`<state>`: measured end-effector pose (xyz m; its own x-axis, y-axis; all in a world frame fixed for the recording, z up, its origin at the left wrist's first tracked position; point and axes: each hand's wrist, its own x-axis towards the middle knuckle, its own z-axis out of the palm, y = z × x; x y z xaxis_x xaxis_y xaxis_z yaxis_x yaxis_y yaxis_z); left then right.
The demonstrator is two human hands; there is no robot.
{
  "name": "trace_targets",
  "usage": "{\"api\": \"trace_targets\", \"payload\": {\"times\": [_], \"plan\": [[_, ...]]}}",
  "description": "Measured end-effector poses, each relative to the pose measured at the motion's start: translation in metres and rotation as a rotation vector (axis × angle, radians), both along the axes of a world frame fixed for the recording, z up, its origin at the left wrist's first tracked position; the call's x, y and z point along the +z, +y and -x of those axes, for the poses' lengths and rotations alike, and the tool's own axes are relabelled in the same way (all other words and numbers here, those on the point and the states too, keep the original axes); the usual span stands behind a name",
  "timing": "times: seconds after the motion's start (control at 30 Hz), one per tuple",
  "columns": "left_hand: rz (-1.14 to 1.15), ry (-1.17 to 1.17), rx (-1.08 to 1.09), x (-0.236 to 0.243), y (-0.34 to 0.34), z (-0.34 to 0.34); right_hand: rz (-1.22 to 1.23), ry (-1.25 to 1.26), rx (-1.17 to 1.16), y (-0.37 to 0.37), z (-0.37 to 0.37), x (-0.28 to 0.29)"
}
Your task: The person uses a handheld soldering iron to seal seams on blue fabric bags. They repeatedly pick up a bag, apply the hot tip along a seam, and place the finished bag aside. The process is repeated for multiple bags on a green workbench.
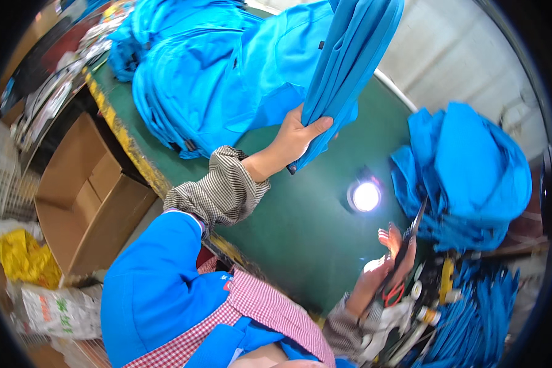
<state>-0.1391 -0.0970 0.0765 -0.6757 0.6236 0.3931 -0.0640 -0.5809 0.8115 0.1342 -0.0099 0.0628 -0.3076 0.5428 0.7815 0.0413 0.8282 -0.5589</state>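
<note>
My left hand [297, 140] is closed around the lower end of a long, folded bundle of bright blue cloth [352, 61]. It holds the bundle up over the green table, and the cloth rises past the top of the view. Lower right, my right hand [374, 273] is at the table's edge, its fingers partly lit. Dark-bladed scissors [416, 222] lie along that hand, tip pointing up toward a blue cloth pile [472, 172]. The grip on them is partly hidden. Red handle loops [393, 294] show beside the wrist; whether they belong to these scissors is unclear.
A bright round lamp [367, 196] shines on the green tabletop [270, 227]. Stacked blue garments [196, 67] cover the far left. Blue strips [472, 319], small bottles and tools crowd the lower right. A cardboard box [86, 196] stands left of the yellow-edged table, near a yellow bag [27, 257].
</note>
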Motion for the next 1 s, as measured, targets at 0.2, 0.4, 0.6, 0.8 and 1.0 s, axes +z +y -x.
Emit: {"api": "trace_targets", "payload": {"times": [0.2,0.4,0.6,0.8,1.0], "plan": [[0.157,0.152,0.104,-0.058,0.055,-0.097,0.006,0.371,0.134,0.060,0.073,-0.016],[0.228,-0.221,-0.064,-0.092,0.047,-0.147,0.065,0.435,-0.028,0.063,0.084,-0.013],[0.523,-0.096,-0.587,-0.097,0.030,-0.128,0.150,0.518,0.023,0.054,0.080,-0.013],[0.110,-0.616,-0.348,-0.081,0.038,-0.128,0.014,0.415,0.027,0.076,0.070,0.003],[0.430,-0.260,-0.556,-0.083,0.049,-0.119,0.168,0.178,0.027,0.057,0.060,-0.011]]}}
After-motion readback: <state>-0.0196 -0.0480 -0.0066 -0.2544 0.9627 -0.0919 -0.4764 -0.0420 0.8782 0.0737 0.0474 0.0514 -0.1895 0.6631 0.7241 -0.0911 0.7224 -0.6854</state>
